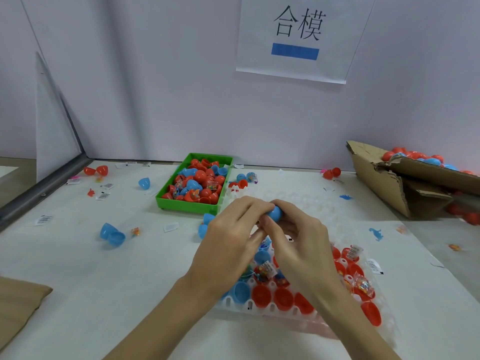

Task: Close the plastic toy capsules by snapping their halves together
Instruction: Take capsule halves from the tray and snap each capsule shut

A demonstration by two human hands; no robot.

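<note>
Above the white pegged tray on the counter, a left hand and right hand clamp their fingers on a small blue plastic capsule, held between them, its long axis apparently running hand to hand.

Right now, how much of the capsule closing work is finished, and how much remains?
Done: closed capsules fill the cardboard box at the right. In hand: both hands, left hand and right hand, grip one blue capsule. Left: many open red and blue halves sit in the white holder tray, and more fill the green tray.
</note>
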